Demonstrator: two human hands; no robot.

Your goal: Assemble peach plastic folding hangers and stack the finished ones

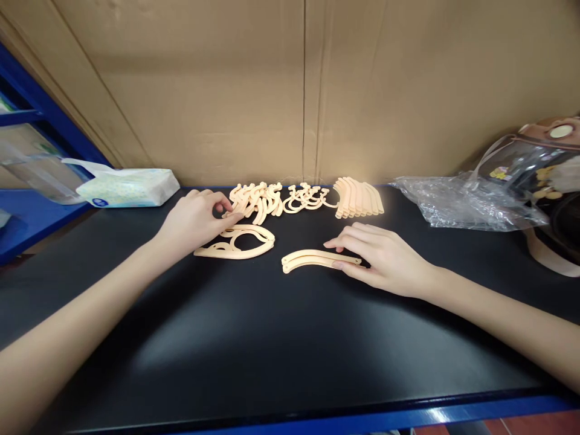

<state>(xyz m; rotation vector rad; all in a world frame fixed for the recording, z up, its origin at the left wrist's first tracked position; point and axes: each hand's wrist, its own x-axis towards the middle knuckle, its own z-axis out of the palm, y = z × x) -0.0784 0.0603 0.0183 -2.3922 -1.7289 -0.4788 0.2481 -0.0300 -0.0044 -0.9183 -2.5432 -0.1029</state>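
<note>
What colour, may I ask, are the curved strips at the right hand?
The curved strips are pale cream, clearest in the head view.

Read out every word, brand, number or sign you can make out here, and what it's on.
No text is readable.
Tissue pack: blue oval logo, too small and blurred to read.
Clear container at right: yellow decoration, no legible lettering.
Pair of curved pieces: no lettering visible.

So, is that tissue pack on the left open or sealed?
Open: the tissue pack has a white tissue sticking out over its left end.
</note>
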